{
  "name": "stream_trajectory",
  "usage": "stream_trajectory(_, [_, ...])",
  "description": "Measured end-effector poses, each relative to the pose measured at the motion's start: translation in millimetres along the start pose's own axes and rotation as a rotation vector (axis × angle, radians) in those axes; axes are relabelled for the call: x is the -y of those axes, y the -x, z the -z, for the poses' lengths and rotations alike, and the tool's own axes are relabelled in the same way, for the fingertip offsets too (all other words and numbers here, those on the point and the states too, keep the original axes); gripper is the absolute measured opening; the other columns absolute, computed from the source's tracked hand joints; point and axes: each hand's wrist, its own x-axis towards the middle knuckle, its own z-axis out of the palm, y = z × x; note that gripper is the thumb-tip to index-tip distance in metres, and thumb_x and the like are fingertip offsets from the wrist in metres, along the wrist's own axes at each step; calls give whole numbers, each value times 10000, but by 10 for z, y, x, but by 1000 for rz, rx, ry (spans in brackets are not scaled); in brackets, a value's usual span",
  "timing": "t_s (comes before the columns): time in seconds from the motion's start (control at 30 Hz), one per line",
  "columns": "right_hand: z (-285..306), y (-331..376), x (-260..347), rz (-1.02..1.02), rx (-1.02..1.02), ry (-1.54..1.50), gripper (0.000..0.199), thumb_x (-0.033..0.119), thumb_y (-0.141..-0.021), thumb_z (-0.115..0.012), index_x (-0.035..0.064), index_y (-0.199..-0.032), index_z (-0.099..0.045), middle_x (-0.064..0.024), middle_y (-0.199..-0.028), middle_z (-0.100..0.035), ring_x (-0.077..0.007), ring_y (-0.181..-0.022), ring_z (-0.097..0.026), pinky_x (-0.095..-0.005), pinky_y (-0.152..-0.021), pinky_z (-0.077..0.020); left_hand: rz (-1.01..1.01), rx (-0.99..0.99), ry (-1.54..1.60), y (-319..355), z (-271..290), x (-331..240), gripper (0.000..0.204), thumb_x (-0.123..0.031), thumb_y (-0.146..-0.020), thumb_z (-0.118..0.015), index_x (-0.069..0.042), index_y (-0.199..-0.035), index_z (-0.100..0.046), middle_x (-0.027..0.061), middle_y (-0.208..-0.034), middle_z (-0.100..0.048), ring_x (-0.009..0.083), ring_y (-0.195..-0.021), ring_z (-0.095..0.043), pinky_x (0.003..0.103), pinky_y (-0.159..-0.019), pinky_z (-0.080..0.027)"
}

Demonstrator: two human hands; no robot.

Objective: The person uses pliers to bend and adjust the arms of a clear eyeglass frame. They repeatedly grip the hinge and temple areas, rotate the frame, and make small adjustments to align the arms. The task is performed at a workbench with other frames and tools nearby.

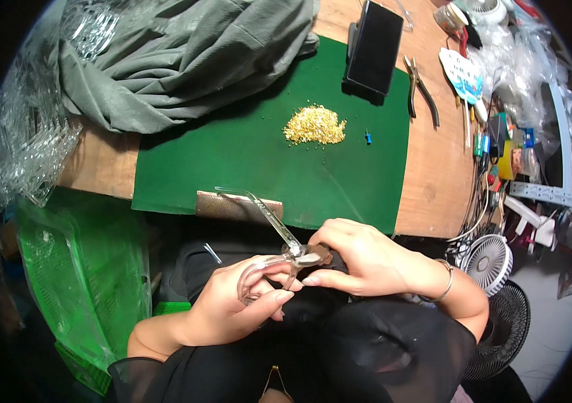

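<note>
A clear plastic eyeglass frame point(274, 220) is held over my lap, one temple arm slanting up to the far left past the table edge. My left hand point(235, 302) is closed around its curved clear part, thumb and fingers pinching the lower side. My right hand point(373, 258) curls round the frame's right end, with thumb and index finger bent about it. Between these fingers shows a small brownish piece point(319, 255), whose kind I cannot make out. Beyond the hands, a heap of tiny gold-coloured metal parts point(315, 125) lies on the green mat point(232, 161).
A grey cloth point(185, 67) covers the far left, beside piled clear frames point(30, 148). Right of the heap are a blue pushpin point(368, 138), a phone point(374, 50) and pliers point(421, 94). A padded block point(208, 204) sits at the table edge; a green crate point(84, 262) stands left, fans point(486, 263) right.
</note>
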Motion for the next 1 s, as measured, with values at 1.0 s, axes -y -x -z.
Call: stream_trajectory(1.0, [14,-299,-484,-215,-576,64,166,-30,-702,-615,28,-840,-542,-92,-747,-565,-227,-670,-572,-303,-598,-447,-16,93,337,-66,-21,-83,499,59,-841,-530,-2,-1298,-338,150,-1038,-556,159,-729,-612,272,-708,-521])
